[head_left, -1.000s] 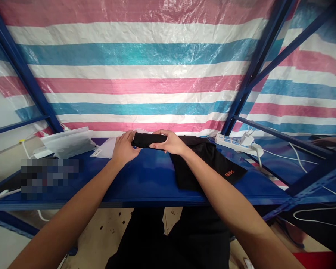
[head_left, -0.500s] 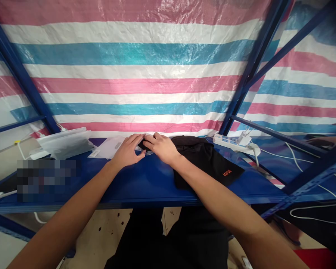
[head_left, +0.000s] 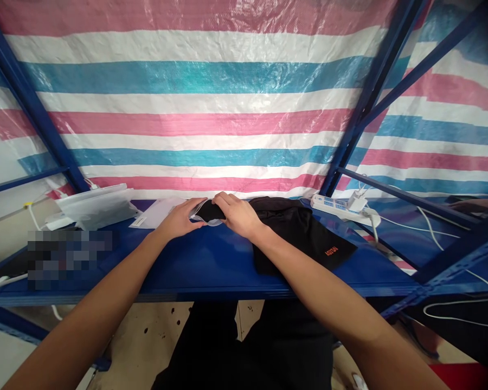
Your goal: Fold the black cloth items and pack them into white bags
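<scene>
Between my two hands is a small black item with clear plastic around its edges; its exact kind I cannot make out. My left hand grips its left end, thumb below and fingers above. Over its right end my right hand curls, the fingertips partly hidden behind it. Just left of my left hand lies a pale plastic packet with a white label. Black cloth with orange lettering rests folded to the right, beside my right forearm.
The blue metal shelf has uprights at both sides and a striped plastic sheet behind. A stand of translucent plastic bags is at the left. A white power strip with plugs and cables sits at the right.
My left hand has moved slightly left and its grip has widened. More of the black item and its clear plastic now shows between my hands.
</scene>
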Demonstrator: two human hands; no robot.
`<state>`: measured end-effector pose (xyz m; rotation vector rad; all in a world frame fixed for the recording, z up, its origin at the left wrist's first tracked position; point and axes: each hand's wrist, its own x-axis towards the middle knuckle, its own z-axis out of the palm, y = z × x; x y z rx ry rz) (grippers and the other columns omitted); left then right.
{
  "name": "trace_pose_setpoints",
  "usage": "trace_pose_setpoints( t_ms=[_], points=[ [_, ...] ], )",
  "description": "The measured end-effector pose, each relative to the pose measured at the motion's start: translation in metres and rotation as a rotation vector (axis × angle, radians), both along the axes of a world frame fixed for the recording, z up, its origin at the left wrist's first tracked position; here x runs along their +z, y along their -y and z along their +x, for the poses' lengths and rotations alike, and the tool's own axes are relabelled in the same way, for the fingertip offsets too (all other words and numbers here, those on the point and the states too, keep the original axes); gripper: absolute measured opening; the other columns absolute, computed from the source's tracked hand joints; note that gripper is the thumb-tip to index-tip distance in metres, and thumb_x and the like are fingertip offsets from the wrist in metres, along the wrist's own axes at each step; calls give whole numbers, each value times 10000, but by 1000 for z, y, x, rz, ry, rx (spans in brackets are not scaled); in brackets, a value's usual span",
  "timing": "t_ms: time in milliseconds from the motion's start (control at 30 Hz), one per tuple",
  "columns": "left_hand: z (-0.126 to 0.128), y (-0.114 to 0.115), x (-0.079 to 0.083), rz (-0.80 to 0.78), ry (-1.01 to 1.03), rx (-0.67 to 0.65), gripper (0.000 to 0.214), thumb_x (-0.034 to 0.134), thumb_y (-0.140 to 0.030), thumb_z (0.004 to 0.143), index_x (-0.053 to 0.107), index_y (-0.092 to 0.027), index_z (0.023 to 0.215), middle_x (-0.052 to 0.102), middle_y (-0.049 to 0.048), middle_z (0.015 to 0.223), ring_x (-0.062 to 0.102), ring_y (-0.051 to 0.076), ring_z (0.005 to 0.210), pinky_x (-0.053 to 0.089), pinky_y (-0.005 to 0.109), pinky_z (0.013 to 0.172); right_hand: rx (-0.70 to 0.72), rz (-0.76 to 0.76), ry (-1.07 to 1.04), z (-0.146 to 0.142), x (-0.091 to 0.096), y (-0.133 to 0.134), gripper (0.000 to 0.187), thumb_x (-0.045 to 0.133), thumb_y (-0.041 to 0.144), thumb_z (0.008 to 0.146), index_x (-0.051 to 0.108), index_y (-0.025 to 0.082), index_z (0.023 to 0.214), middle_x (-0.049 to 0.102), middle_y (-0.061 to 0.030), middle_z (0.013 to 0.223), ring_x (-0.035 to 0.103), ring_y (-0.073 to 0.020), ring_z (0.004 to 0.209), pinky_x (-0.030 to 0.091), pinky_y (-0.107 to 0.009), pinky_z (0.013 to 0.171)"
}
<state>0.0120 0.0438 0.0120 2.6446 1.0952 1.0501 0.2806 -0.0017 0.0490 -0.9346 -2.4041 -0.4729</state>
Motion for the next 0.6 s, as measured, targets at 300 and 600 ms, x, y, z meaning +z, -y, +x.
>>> trace_pose_setpoints(
  t_ms=[300,600],
  points=[
    [8,6,4,79,85,-12,698,871,-519,845,689,-238,1457,746,113,1410,728,345,1248,577,450,1095,272,-161,-351,-5,-18,-17,509,841,275,955,601,241,1402,588,-149,1421,648,-318,1264,586,-474,1042],
    [5,6,7,108,172,-41,622,898,-509,839,760,-226,1375,772,121,1368,744,328,1221,573,452,1124,254,-180,-282,12,-9,-26,373,747,123,968,734,216,1329,687,-134,1262,675,-310,1176,579,-504,1072]
  ],
)
